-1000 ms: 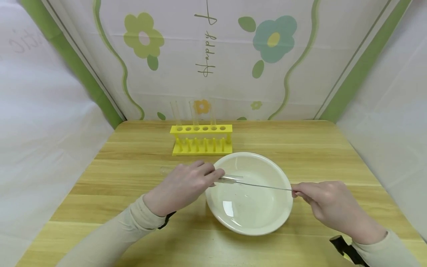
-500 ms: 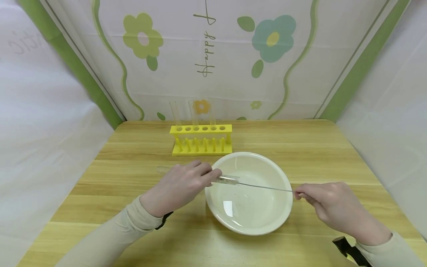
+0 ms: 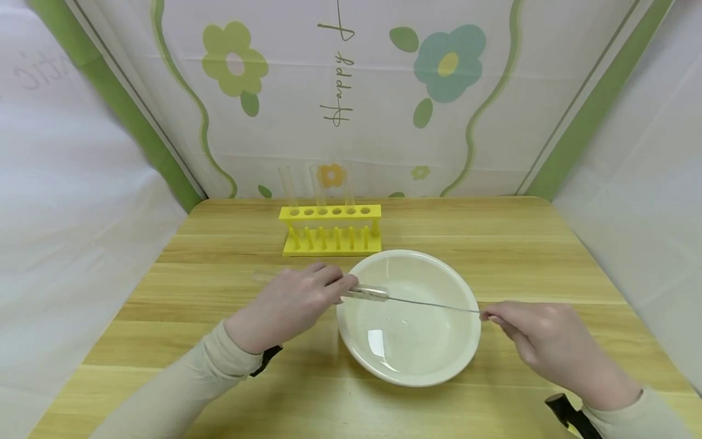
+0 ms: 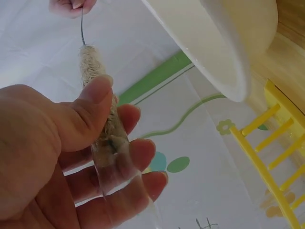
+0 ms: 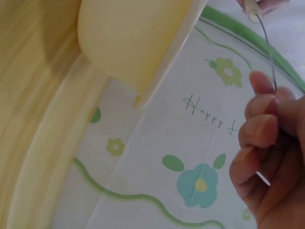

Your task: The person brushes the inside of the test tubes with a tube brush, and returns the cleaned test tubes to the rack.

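Observation:
My left hand (image 3: 290, 305) grips a clear glass test tube (image 3: 373, 293) above the left side of a white bowl (image 3: 422, 341). The tube lies nearly level, its mouth facing right. In the left wrist view, pale brush bristles (image 4: 92, 64) fill the tube's mouth end, with thumb and fingers around the glass. A thin twisted wire handle (image 3: 433, 304) runs from the test tube brush across the bowl. At the bowl's right rim, my right hand (image 3: 543, 335) pinches the wire's far end. In the right wrist view, thumb and index finger meet on the wire.
Behind the bowl stands a yellow test tube rack (image 3: 331, 212) with three clear tubes (image 3: 320, 186) upright in it. The wooden table (image 3: 526, 244) is enclosed by white fabric walls (image 3: 378, 152) printed with flowers.
My left hand and the test tube have shifted a little to the left. The right hand has moved slightly right, then back. More bristles now sit inside the tube near its mouth.

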A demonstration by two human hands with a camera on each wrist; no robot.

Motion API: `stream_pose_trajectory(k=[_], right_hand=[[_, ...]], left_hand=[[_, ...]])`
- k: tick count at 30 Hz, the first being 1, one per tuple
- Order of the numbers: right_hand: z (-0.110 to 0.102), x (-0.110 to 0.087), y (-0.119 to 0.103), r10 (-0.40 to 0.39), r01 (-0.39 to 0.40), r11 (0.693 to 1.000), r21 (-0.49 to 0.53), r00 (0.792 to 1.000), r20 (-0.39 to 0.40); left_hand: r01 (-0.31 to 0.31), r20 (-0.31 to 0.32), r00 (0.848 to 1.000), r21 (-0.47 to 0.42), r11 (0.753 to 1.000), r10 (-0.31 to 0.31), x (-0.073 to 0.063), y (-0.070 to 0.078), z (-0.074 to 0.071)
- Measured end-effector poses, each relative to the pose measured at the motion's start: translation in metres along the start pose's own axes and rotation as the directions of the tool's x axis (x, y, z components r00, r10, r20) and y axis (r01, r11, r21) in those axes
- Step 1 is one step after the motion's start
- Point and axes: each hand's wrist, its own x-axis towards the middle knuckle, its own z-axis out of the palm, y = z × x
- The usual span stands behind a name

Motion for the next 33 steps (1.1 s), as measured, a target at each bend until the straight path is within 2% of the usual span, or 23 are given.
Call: stream_pose_trajectory(k=[2,4,8,12,16,19,26,29,33], right_hand=[[-0.001,0.005,-0.004,-0.051,0.047,0.996,-0.075,0.998,-0.048],[-0.002,0.01,-0.007,-0.132,0.115,0.98,-0.163,0.986,-0.101],[-0.002,0.017,-0.009,-0.321,0.248,0.908,-0.338,0.929,-0.182],[0.0,0.016,-0.007,-0.434,0.292,0.835,-0.466,0.87,-0.233],[0.003,0.017,-0.006,-0.486,0.313,0.809,-0.497,0.832,-0.266],[0.004,0.017,-0.006,-0.5,0.341,0.812,-0.474,0.825,-0.264],[0.005,0.012,-0.005,-0.508,0.384,0.819,-0.427,0.832,-0.225],[0.005,0.013,-0.006,-0.503,0.395,0.824,-0.405,0.84,-0.204],[0.01,0.024,-0.014,-0.497,0.411,0.833,-0.369,0.85,-0.174]], left_hand=[[0.011,-0.002,1.0,-0.025,1.0,-0.011,-0.001,-0.003,0.0],[0.021,-0.003,1.0,-0.049,0.999,-0.021,-0.003,-0.005,-0.002],[0.027,0.008,1.0,-0.087,0.996,-0.026,-0.006,-0.007,-0.004],[0.017,0.036,0.999,-0.103,0.995,-0.013,-0.007,-0.007,-0.004],[0.003,0.067,0.998,-0.113,0.994,0.005,-0.008,-0.007,-0.005],[-0.005,0.083,0.996,-0.117,0.993,0.015,-0.008,-0.006,-0.005],[-0.01,0.075,0.997,-0.106,0.994,0.018,-0.008,-0.006,-0.005],[-0.019,0.049,0.999,-0.101,0.995,0.024,-0.007,-0.005,-0.004],[-0.085,-0.024,0.996,-0.048,0.995,0.084,-0.001,0.003,-0.001]])
